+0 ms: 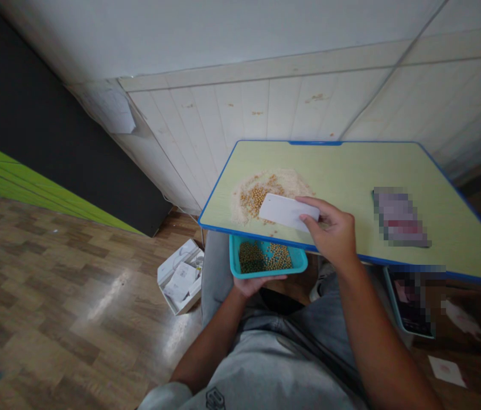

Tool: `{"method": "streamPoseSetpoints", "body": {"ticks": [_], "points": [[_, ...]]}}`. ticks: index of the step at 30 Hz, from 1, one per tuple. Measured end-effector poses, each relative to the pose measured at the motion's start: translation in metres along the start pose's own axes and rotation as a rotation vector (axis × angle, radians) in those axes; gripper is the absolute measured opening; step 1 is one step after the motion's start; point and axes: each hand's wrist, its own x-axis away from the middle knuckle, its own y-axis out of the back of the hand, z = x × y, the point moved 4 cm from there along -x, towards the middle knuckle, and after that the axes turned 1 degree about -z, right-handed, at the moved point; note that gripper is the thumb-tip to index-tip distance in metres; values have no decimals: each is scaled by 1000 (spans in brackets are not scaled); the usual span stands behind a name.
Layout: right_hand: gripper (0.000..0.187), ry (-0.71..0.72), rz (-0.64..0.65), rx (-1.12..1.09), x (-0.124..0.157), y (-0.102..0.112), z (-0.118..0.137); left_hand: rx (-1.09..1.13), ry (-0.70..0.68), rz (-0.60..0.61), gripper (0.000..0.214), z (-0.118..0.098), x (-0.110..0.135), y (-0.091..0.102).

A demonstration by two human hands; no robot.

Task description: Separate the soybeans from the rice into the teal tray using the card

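Note:
My right hand (334, 232) pinches a flat white plastic card (282, 210) with a small hole near its far corner. The card is tilted over the near side of a heap of gold beads (253, 201). Around the beads spreads a pale grainy material (296, 182), on the left part of the table. Just below the table's front edge, my left hand (249, 285) supports a turquoise plastic tray (268, 274) from underneath. Inside the tray lie many small round beads (278, 256), darker on the left and more golden on the right.
The pale green table (342, 171) has a blue edge and stands against a white panelled wall. A blurred-out flat item (400, 217) lies on its right part. An open white box (180, 282) with papers sits on the floor at left. Another container (411, 333) is below the table at right.

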Motion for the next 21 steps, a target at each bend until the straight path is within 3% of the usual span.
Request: {"method": "streamPoseSetpoints", "body": {"ticks": [12,21], "points": [[33,0,56,-41,1,-1,1,17,-22,-26,88,0,-1,3],[31,20,111,-37,4,0,4,16,-6,-54,92,-1,0,-5]]}}
